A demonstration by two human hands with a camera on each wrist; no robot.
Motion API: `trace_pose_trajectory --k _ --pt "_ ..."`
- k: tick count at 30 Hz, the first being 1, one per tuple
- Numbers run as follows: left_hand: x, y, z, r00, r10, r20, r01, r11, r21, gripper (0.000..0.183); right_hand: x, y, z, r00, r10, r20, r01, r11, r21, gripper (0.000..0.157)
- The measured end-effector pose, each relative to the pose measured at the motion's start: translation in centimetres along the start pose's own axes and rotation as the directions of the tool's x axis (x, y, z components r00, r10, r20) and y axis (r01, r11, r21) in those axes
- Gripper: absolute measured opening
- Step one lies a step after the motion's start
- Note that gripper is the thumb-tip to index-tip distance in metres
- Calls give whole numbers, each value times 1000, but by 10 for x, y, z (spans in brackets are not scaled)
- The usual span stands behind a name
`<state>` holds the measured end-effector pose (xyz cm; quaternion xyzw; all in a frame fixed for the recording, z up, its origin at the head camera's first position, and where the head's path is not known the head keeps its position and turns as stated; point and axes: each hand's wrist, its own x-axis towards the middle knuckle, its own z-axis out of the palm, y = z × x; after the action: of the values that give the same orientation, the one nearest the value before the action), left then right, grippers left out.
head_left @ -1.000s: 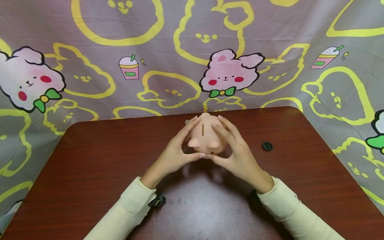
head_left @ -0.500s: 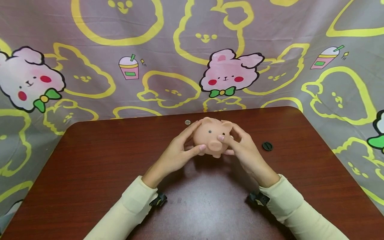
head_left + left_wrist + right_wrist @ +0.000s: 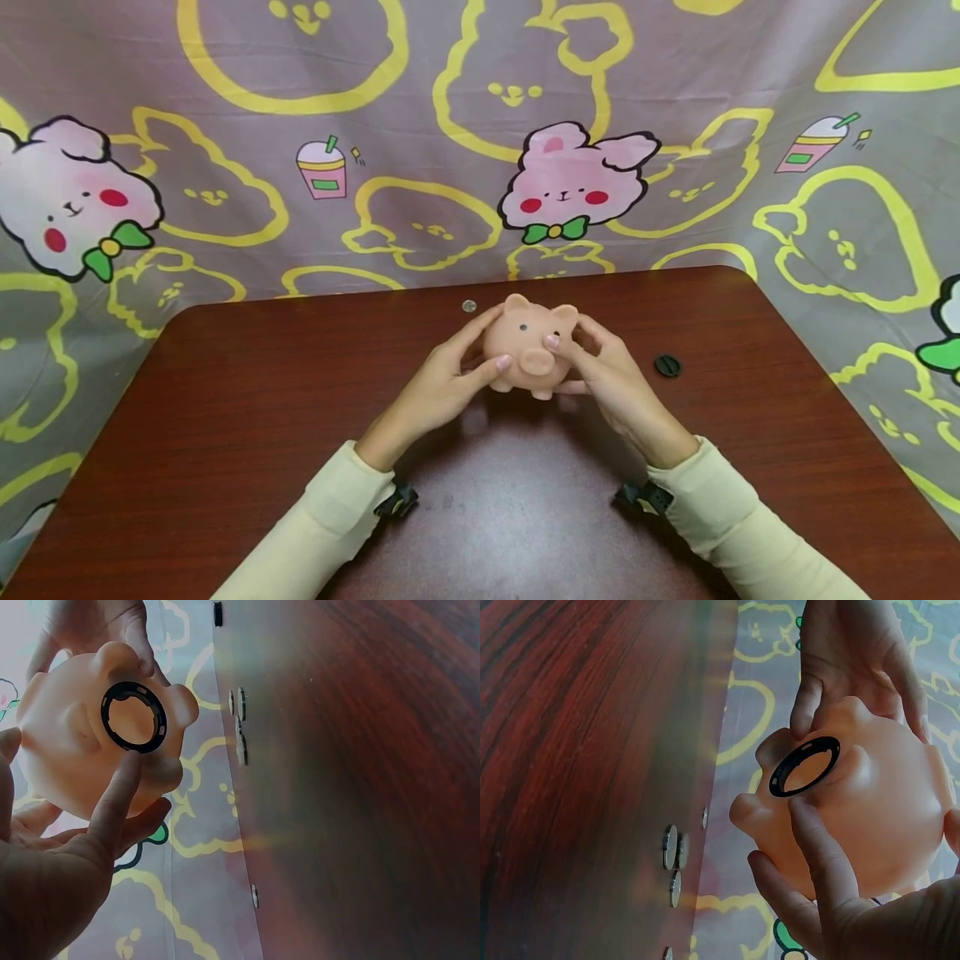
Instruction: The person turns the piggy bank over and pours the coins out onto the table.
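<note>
A pink piggy bank is held up over the table, its snout towards me in the head view. My left hand grips its left side, thumb beside the snout. On the other side my right hand holds it, thumb near one eye. Both wrist views show the underside, where a black ring frames a hole without its plug. An index fingertip of each hand lies at this ring. Below the piggy bank, several coins are on the table; the head view hides most of them.
One coin lies at the table's back edge, left of the piggy bank. A round black plug with a slot rests to the right of my right hand. A patterned cloth hangs behind the brown table.
The piggy bank has turned from showing its slotted top to showing its face. My right thumb has shifted up beside the eye, and the coin at the back left has come into full view.
</note>
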<state>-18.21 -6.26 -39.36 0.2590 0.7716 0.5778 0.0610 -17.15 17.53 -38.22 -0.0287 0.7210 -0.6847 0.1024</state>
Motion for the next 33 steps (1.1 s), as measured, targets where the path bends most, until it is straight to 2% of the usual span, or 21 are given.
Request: trace_pose_trajectory --k 5,9,11,13,16,18,20,21,23,25,27,29,31,33 --pt "0 1 -1 1000 -2 -18 2 1000 20 65 0 1 2 1000 -27 13 28 998 -64 55" --pt "0 1 -1 1000 -18 -9 17 999 -46 73 -1 2 4 991 -132 33 135 980 -148 64" --pt "0 1 -1 1000 -5 -1 5 997 -83 81 -2 4 4 975 -216 56 223 954 -201 71" --pt "-1 0 -2 999 34 -4 -35 996 -83 88 -3 5 3 948 -306 86 318 910 -266 79" --pt "-2 0 -4 991 133 -28 -132 991 27 91 -3 7 1 903 -406 140 429 847 -314 91" --pt "-3 -1 -4 977 213 -33 -208 971 117 89 -3 8 -1 859 -480 178 511 782 -358 96" --pt "-3 -1 -4 952 304 -31 -290 929 230 87 -2 10 -2 799 -560 220 598 697 -396 99" --pt "-3 -1 -4 938 346 -22 -329 906 267 85 -1 11 -3 762 -603 235 638 639 -429 101" --pt "-3 0 -3 903 429 -12 -396 843 364 84 0 13 -4 680 -685 263 708 518 -480 103" --pt "-3 0 -3 873 488 -9 -435 785 441 83 0 14 -3 611 -740 280 747 423 -512 104" --pt "-3 0 -3 853 522 -6 -456 751 479 82 0 15 -2 560 -776 289 771 361 -524 102" --pt "-3 0 -3 842 539 -6 -464 731 500 81 1 16 -2 518 -803 295 788 313 -530 94" --pt "-3 1 -3 838 546 -6 -465 720 515 81 1 16 -1 484 -822 300 803 280 -526 81" --pt "-2 1 -3 835 550 -5 -467 713 523 81 2 16 -1 460 -835 301 814 262 -518 72"
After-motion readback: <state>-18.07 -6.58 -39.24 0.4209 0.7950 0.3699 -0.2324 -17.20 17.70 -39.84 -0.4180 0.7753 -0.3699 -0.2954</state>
